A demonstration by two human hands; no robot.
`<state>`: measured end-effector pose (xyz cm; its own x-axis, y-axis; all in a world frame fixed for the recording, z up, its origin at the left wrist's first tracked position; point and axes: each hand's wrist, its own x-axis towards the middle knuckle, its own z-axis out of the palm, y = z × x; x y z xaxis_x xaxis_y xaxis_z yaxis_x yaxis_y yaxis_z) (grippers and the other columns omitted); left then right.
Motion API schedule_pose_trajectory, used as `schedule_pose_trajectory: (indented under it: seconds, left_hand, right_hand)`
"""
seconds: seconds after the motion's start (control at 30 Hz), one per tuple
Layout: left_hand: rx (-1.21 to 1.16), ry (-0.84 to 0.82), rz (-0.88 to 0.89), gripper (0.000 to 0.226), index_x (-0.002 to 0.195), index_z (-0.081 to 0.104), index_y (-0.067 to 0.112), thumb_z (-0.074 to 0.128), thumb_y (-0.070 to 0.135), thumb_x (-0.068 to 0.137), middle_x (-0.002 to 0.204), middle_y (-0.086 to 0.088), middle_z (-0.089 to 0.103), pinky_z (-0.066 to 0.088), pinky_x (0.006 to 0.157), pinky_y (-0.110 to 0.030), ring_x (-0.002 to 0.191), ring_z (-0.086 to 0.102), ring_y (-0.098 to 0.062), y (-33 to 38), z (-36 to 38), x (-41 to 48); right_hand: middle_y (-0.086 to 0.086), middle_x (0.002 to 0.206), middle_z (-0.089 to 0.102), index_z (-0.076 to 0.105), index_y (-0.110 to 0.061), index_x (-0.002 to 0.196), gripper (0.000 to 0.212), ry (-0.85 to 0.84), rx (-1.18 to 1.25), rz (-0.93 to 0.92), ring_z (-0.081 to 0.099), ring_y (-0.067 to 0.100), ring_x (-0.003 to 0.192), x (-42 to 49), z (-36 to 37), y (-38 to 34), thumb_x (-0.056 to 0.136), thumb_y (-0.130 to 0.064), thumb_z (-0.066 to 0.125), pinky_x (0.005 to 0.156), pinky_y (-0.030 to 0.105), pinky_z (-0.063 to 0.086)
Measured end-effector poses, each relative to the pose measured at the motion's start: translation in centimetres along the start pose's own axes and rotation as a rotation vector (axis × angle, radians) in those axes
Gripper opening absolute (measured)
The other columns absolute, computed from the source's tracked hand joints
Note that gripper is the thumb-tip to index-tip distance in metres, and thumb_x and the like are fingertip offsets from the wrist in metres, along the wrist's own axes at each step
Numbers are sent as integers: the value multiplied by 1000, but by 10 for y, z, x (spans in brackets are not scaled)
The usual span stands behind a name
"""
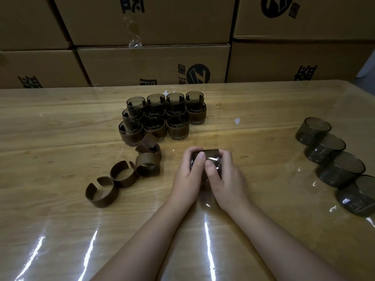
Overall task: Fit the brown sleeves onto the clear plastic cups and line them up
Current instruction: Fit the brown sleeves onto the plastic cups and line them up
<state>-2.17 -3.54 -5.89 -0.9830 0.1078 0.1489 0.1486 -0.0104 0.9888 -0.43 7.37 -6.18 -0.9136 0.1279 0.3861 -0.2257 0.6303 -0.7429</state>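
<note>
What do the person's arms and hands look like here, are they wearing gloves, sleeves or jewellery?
Both arms are bare as far as the bottom edge of the picture: no sleeves show. The left hand and right hand wear no gloves, and no rings, watch or bracelets show on what is visible. The fingers have short, plain nails.

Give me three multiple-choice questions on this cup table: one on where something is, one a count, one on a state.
1. Where do the bare cups lie?
A. right side of the table
B. left edge
C. on the boxes

2. How many bare cups are in that line?
A. two
B. four
C. seven

3. What are the hands doing?
A. resting flat
B. both gripping one cup
C. lifting a box

Answers: 1 A, the line runs down the right side. 2 B, four lie there. 3 B, left hand and right hand wrap the held cup.
</note>
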Motion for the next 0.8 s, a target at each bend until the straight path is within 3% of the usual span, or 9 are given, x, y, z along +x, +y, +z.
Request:
schedule_pose_trajectory:
  seconds: [0.1,0.17,0.23,0.3,0.43,0.53,0.67,0.73,0.8]
  left_hand:
    - [170,30,78,43,110,47,41,42,66,76,103,2,66,52,85,-37,95,64,-13,-1,0,-4]
    - [335,53,189,45,117,40,43,40,65,78,112,2,61,47,83,-23,96,59,-5,2,1,-8]
    - [452,68,344,52,127,39,33,44,59,81,112,5,54,41,73,-13,89,52,1,4,1,-12]
    - [536,58,463,62,133,35,24,50,54,81,111,4,45,39,66,-12,84,44,3,6,2,-15]
    - [605,51,568,64,134,32,27,56,47,78,115,4,40,43,61,-18,85,43,5,6,2,-17]
    - [497,55,513,48,123,40,30,54,48,80,111,8,44,44,67,-15,89,48,9,6,0,-14]
    - [279,1,280,31,108,46,38,46,53,81,102,17,58,45,78,-19,90,57,1,6,-2,-8]
    - [148,-51,171,32,108,47,32,46,50,82,93,27,63,45,76,-14,85,59,5,7,-1,-5]
    - [30,-61,107,25,106,50,26,47,41,86,87,25,65,46,70,-11,79,62,6,7,-2,0]
  right_hand:
    - [-12,77,68,47,-24,107,58,-33,109,0,64,9,74,0,-2,2,79,-69,24,64,32,48]
    - [-23,80,66,47,-30,100,43,-71,254,11,62,-2,77,2,-3,4,82,-63,27,65,19,46]
    - [-27,85,65,52,-31,95,38,-114,409,44,61,-6,80,4,-4,6,83,-59,30,69,12,44]
    - [-16,87,69,63,-34,90,44,-169,560,123,63,0,83,7,-5,8,80,-63,32,75,18,46]
    - [-7,78,71,69,-39,83,47,-233,631,196,66,9,80,10,-6,10,79,-66,30,75,31,48]
    - [-11,82,69,63,-32,88,52,-170,503,169,64,5,80,8,-3,9,79,-67,27,72,35,48]
    - [-34,84,61,50,-30,103,43,-57,265,12,56,-14,79,2,-1,4,85,-60,26,66,8,40]
    - [-29,83,59,51,-20,116,55,4,172,-41,56,-7,81,1,-1,3,86,-60,27,65,7,37]
    - [-19,99,58,48,-15,126,64,10,108,-88,55,-1,85,0,0,1,85,-61,30,68,10,37]
